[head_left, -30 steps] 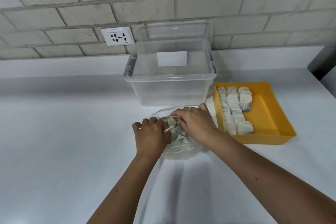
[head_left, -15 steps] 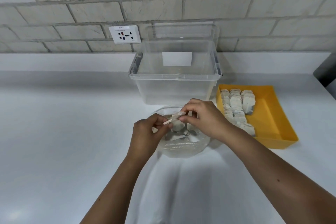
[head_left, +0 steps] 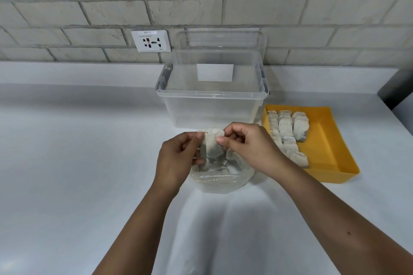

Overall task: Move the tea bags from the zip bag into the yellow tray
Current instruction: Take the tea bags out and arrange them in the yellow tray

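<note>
A pale tea bag (head_left: pixel 212 146) hangs upright just above the clear zip bag (head_left: pixel 223 179), which lies on the white counter and still holds more tea bags. My left hand (head_left: pixel 176 158) pinches the tea bag's upper left corner. My right hand (head_left: pixel 248 147) pinches its upper right edge between thumb and forefinger. To the right sits the yellow tray (head_left: pixel 328 140), with several tea bags (head_left: pixel 288 131) lined up in rows along its left side.
A large clear plastic storage box (head_left: pixel 212 105) stands open just behind my hands, its lid leaning on the brick wall. A wall socket (head_left: pixel 150 41) is at the back left. A dark object (head_left: pixel 397 89) sits at the right edge.
Both hands were down in the zip bag; they have risen, lifting one tea bag out and turning it upright between them.
</note>
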Motion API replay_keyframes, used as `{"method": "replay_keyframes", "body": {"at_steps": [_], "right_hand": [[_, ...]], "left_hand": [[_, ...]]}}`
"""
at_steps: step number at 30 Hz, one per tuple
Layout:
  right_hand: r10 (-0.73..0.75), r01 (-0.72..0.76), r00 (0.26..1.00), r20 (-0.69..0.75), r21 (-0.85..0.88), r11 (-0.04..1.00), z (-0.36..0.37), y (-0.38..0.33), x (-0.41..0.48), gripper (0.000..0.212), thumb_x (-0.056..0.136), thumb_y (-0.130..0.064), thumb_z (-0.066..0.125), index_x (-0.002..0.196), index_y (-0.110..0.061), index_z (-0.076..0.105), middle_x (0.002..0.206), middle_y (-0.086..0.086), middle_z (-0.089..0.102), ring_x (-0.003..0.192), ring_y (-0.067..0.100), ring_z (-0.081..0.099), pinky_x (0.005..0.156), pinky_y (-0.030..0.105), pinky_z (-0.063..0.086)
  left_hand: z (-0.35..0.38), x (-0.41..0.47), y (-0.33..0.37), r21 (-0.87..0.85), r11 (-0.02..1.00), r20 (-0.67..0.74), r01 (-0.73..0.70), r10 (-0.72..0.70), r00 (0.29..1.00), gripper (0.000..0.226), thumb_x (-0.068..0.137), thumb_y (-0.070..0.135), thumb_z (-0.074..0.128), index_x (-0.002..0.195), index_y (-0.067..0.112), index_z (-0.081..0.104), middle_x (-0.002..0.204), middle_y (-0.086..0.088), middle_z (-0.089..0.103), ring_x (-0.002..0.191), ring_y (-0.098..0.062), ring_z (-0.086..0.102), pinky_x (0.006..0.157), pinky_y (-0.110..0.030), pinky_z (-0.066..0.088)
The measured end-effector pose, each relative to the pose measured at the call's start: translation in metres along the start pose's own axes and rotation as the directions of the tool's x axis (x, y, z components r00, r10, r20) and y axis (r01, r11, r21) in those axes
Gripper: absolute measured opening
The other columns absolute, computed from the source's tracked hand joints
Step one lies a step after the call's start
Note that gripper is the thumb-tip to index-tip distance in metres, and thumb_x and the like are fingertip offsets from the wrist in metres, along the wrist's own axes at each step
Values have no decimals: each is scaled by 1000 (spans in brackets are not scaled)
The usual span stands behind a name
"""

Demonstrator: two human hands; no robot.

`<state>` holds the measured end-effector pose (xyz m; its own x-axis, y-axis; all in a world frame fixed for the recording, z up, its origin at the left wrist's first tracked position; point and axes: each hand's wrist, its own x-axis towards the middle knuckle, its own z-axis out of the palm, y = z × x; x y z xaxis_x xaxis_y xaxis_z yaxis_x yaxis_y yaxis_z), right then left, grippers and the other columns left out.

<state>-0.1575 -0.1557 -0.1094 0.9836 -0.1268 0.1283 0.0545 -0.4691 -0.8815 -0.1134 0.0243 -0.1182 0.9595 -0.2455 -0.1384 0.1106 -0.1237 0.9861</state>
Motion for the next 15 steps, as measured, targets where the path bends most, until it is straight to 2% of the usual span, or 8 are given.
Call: {"method": "replay_keyframes", "body": {"at_steps": [2, 4, 8, 11, 13, 15], "right_hand": [[12, -14, 999, -32, -52, 999, 3, 1, 6, 14, 83, -26, 76, 77, -15, 69, 64, -11, 65, 56, -2, 56, 61, 16, 46], [27, -31, 999, -36, -93, 995, 8, 1, 12, 15, 81, -28, 77, 75, -18, 68, 64, -10, 66, 57, -1, 58, 62, 22, 50], [57, -59, 997, -43, -63, 996, 22, 3, 21, 15, 80, -29, 78, 75, -19, 68, 67, -5, 69, 59, 3, 61, 63, 27, 53], [99, -100, 994, -49, -16, 995, 34, 8, 25, 11, 84, -29, 74, 81, -19, 71, 71, -3, 71, 60, 5, 61, 64, 27, 52], [132, -128, 990, 42, -81, 988, 41, 17, 26, 2, 87, -22, 71, 87, -21, 71, 73, -6, 70, 59, 3, 61, 62, 26, 50], [146, -109, 965, 215, -175, 978, 48, 25, 24, 15, 86, -11, 68, 94, -23, 72, 76, -8, 68, 57, -6, 57, 61, 18, 45]], "left_hand": [[1, -1, 2, -50, 997, 8, 54, -54, 999, 19, 98, 27, 61, 94, 18, 77, 91, -25, 71, 78, -33, 70, 70, -34, 62], [0, -1, 2, -71, 995, 21, 74, -72, 997, 23, 98, 29, 60, 92, 17, 78, 86, -18, 75, 81, -35, 73, 73, -37, 63], [-4, 2, 2, -37, 998, 25, 46, -45, 999, 10, 91, 19, 70, 98, 17, 77, 84, -12, 77, 84, -27, 75, 71, -30, 62], [-13, 9, -1, 34, 999, -79, 14, -12, 997, 10, 91, 14, 69, 93, 21, 77, 79, -3, 78, 78, -21, 76, 74, -32, 62], [-22, 14, -4, 63, 998, -141, 8, 1, 990, 13, 92, 16, 69, 89, 26, 76, 77, -2, 77, 76, -22, 75, 76, -35, 62], [-27, 17, -8, 84, 996, -160, 7, 6, 987, 13, 92, 18, 68, 88, 28, 75, 77, -1, 77, 73, -21, 75, 78, -39, 62]]}}
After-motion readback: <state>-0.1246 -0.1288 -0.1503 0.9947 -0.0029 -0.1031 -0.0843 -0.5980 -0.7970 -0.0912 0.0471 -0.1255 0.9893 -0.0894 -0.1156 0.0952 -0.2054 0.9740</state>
